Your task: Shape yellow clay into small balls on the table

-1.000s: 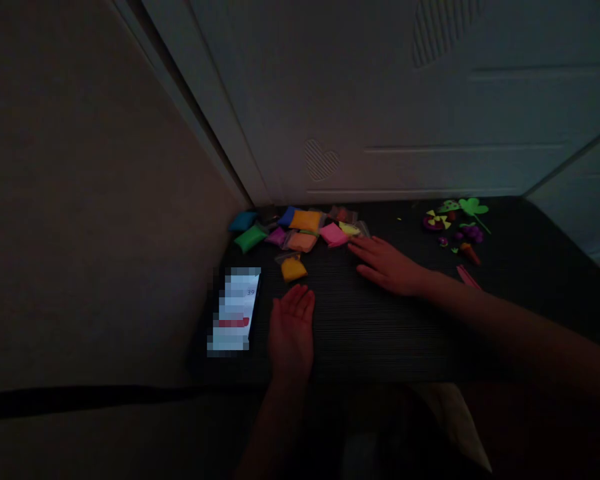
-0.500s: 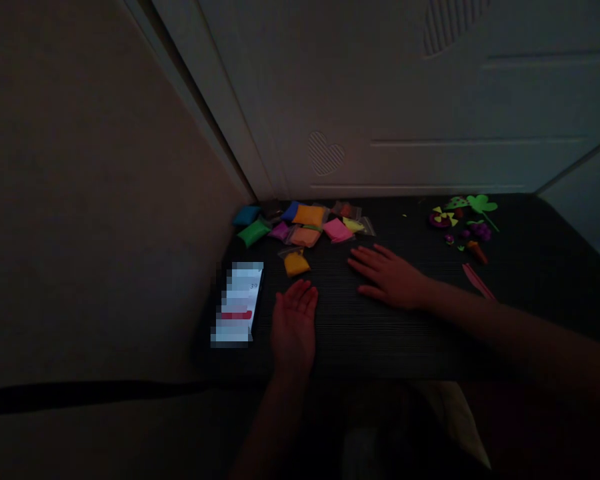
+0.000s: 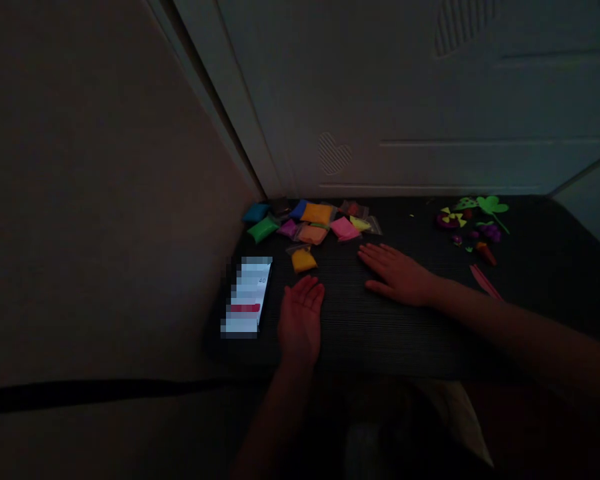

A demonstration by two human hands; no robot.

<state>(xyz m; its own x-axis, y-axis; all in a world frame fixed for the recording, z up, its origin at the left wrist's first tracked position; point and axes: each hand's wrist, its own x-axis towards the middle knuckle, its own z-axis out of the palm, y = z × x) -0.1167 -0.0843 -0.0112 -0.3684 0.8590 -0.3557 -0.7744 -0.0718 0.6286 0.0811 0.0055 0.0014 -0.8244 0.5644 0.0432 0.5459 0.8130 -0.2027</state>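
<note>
My left hand (image 3: 301, 320) lies palm up on the dark table (image 3: 360, 340), fingers stretched out, holding nothing. Just beyond its fingertips is a small clear bag with yellow-orange contents (image 3: 304, 260). A lit phone (image 3: 247, 297) lies to the left of that hand, its screen partly blurred out. Palm down and flat on the table, my right hand (image 3: 397, 275) has its fingers extended and nothing in it. Nearest to it at the back are a bag with pink contents (image 3: 345, 229) and one with pale yellow contents (image 3: 360, 224).
More small coloured bags (image 3: 263, 229) cluster at the back left. At the back right lie a green flower-like piece (image 3: 493, 205), a purple bunch (image 3: 491, 232), a brown-orange cone-like piece (image 3: 485, 253) and pink sticks (image 3: 486, 281). A white panel (image 3: 415, 100) rises behind the table.
The view has shifted slightly, so everything appears a little further right. Both hands keep their poses. A number on the phone screen went from 39 to 40.
</note>
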